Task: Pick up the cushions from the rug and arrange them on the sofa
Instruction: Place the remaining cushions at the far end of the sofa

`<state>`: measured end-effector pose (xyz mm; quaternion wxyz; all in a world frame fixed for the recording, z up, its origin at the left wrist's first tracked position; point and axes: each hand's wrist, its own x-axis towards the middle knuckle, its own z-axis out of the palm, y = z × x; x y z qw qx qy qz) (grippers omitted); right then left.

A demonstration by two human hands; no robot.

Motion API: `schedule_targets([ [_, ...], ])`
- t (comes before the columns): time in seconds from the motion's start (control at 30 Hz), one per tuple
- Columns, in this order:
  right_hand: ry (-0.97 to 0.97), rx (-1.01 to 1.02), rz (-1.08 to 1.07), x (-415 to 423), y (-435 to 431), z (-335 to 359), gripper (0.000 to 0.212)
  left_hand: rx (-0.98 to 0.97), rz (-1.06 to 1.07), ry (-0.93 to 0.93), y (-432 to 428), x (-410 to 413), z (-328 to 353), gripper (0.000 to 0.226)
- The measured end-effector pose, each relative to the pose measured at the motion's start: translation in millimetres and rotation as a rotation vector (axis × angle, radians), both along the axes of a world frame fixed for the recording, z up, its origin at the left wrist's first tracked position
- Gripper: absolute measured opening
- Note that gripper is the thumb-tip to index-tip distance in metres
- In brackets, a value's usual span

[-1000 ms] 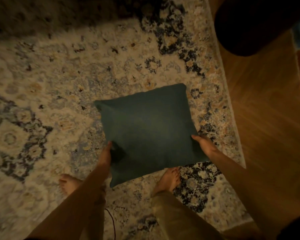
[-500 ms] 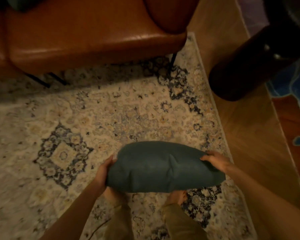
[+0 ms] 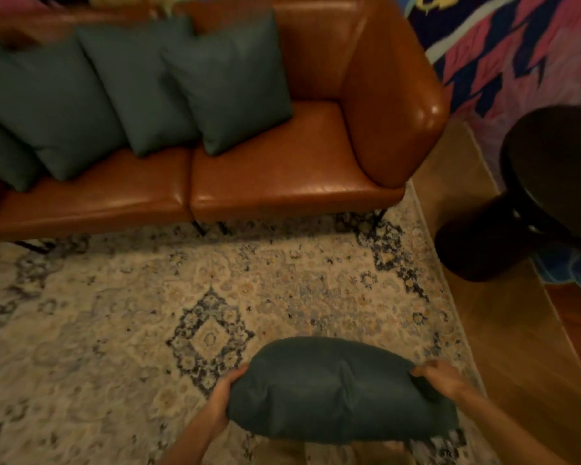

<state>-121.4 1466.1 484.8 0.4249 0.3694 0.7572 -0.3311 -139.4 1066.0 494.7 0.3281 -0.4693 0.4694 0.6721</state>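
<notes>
I hold a dark teal cushion [image 3: 336,387] above the patterned rug [image 3: 114,313], low in the head view. My left hand [image 3: 223,394] grips its left edge and my right hand [image 3: 440,379] grips its right edge. Ahead stands a brown leather sofa [image 3: 282,169]. Several matching teal cushions lean against its backrest, the nearest one [image 3: 232,82] toward the middle and others [image 3: 47,105] to the left. The sofa's right seat in front of the armrest [image 3: 393,105] is bare.
A dark round side table [image 3: 530,196] stands on the wooden floor [image 3: 497,330] to the right of the rug. A colourful patterned surface [image 3: 517,45] lies behind it at the upper right. The rug's right edge runs beside my right arm.
The cushion has come up off the rug in both hands and folded edge-on. My view has tilted up, bringing the sofa and its cushions into sight.
</notes>
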Motion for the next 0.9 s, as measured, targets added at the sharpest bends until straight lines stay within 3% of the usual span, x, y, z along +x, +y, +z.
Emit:
schedule_targets([
  [0.07, 0.054, -0.025, -0.055, -9, -17, 29, 0.021, 0.000, 0.071, 0.072, -22, -4, 27, 0.045],
  [0.2, 0.174, -0.085, -0.215, -23, -42, 80, 0.019, -0.020, 0.086, 0.188, -60, -6, 66, 0.026],
  [0.3, 0.317, -0.177, -0.271, -31, -57, 115, 0.017, 0.010, 0.106, 0.282, -80, -14, 87, 0.034],
  [0.47, 0.488, -0.312, -0.536, -47, -73, 154, 0.032, -0.055, -0.053, 0.431, -102, -34, 112, 0.078],
  [0.73, 0.713, -0.290, -0.560, -93, -94, 227, 0.058, -0.147, -0.163, 0.734, -119, -87, 179, 0.067],
  [0.83, 1.071, -0.532, -0.654, -110, -76, 288, 0.053, -0.123, -0.011, 0.961, -138, -117, 236, 0.039],
  [0.9, 1.302, -0.739, -0.820, -121, -64, 318, 0.050, -0.055, 0.193, 1.097, -158, -132, 266, 0.034],
])
